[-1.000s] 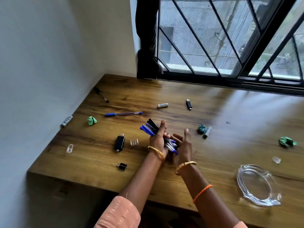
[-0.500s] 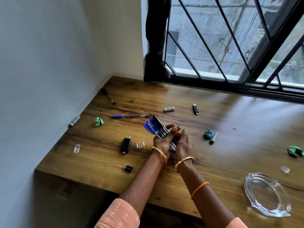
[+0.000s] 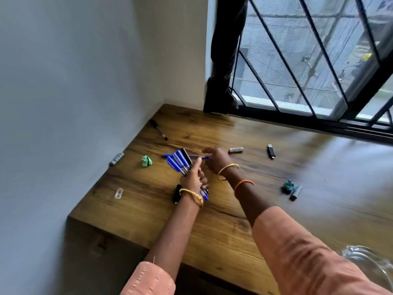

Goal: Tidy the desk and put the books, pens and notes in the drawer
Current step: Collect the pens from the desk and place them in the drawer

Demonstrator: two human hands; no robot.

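Now, left to right — the left hand (image 3: 192, 179) grips a bundle of pens (image 3: 180, 161), caps fanned up over the worktop (image 3: 223, 226). Just beyond, the right hand (image 3: 215, 159) reaches to a loose blue pen (image 3: 198, 157) lying flat — fingers curled at it, grip unclear through blur.

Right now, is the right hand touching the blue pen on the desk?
Cannot tell. In the head view the right hand reaches the blue pen, but blur hides any contact.
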